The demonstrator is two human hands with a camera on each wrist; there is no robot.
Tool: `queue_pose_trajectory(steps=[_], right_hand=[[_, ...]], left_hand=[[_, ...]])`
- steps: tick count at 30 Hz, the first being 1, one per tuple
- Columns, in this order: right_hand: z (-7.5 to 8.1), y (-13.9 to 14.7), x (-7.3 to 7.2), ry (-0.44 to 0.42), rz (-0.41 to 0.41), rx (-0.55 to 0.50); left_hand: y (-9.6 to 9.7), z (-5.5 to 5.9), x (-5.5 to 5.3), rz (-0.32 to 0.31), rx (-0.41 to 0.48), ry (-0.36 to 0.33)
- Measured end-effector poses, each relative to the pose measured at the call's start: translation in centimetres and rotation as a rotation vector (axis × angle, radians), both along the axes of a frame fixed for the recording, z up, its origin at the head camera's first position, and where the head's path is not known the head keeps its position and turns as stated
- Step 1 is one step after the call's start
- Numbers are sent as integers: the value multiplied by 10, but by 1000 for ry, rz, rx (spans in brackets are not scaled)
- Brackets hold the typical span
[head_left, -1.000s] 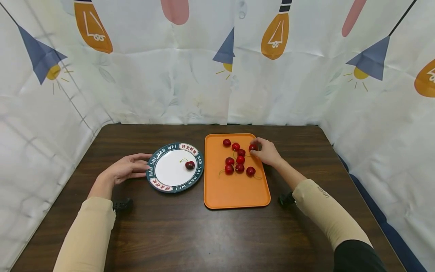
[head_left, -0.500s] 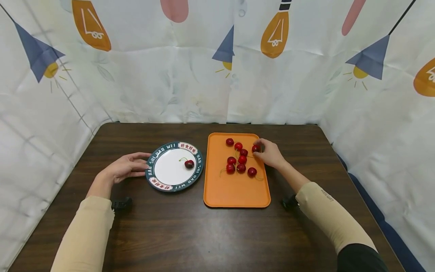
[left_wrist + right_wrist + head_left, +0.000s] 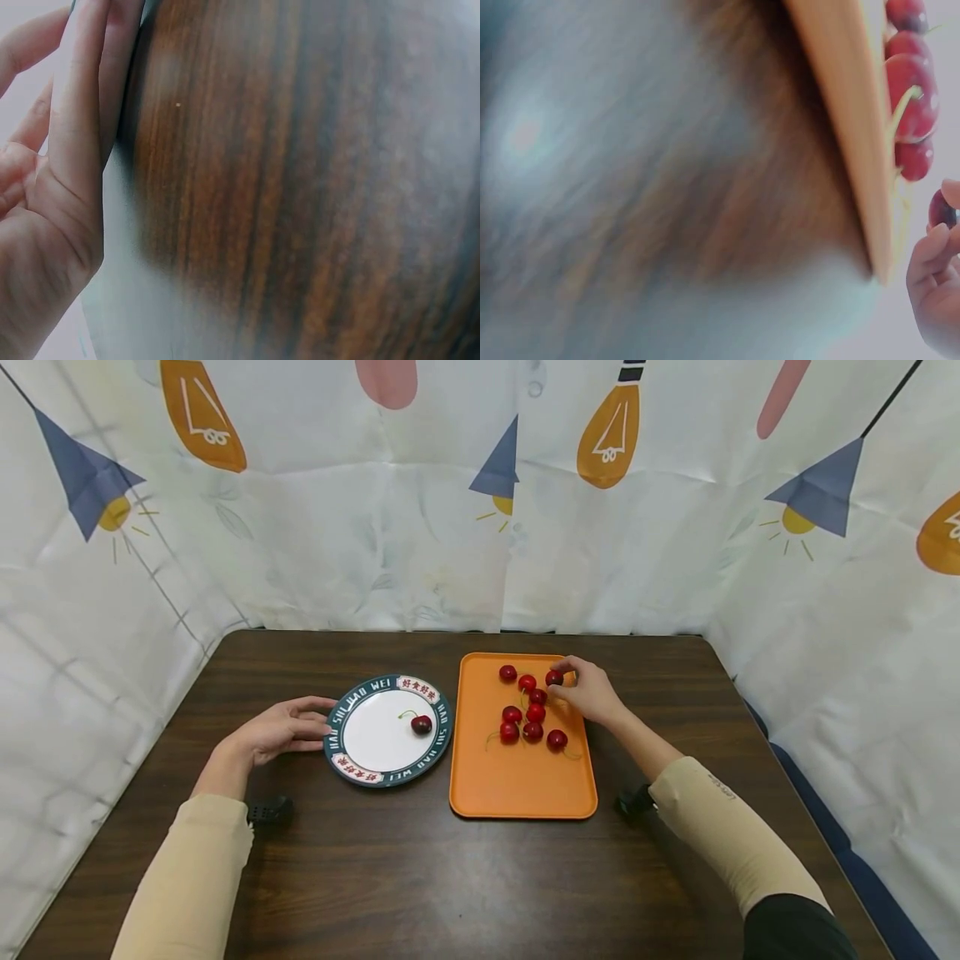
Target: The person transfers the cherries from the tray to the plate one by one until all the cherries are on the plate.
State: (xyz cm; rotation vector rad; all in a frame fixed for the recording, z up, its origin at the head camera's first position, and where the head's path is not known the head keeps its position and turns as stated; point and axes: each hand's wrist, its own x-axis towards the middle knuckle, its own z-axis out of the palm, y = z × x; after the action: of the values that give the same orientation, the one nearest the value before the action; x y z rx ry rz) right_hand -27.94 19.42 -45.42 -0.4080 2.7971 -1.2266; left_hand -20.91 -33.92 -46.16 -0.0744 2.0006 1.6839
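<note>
My right hand [image 3: 587, 692] pinches a dark red cherry [image 3: 554, 678] between thumb and fingers over the far right corner of the orange tray [image 3: 517, 789]. That same cherry [image 3: 941, 211] shows at the right edge of the right wrist view. Several other cherries [image 3: 533, 732], some with green stems, lie on the tray. My left hand [image 3: 288, 727] is at the left rim of a round white plate [image 3: 371, 735] with a dark teal border, its fingertips touching the edge. One stemmed cherry [image 3: 421, 725] rests on that plate, right of its middle.
Plate and tray stand side by side on a dark wood-grain table [image 3: 360, 877], a narrow gap between them. A white patterned curtain [image 3: 420, 552] hangs behind the table's far edge and along both sides.
The tray's far end has swung slightly to the right, carrying its cherries. My right hand, pinching the cherry, went right with it, then a little left and away. My left hand stays at the plate.
</note>
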Motion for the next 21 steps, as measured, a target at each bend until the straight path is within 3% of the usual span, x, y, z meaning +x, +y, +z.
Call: queue_pose_trajectory(steps=[6, 13, 21], right_hand=[[8, -19, 3, 0, 65, -49], [15, -44, 11, -17, 198, -103], [25, -73, 22, -22, 249, -51]], left_hand=[[0, -1, -1, -9, -1, 0], [-2, -3, -1, -2, 5, -9], [-3, -4, -2, -9, 12, -4]])
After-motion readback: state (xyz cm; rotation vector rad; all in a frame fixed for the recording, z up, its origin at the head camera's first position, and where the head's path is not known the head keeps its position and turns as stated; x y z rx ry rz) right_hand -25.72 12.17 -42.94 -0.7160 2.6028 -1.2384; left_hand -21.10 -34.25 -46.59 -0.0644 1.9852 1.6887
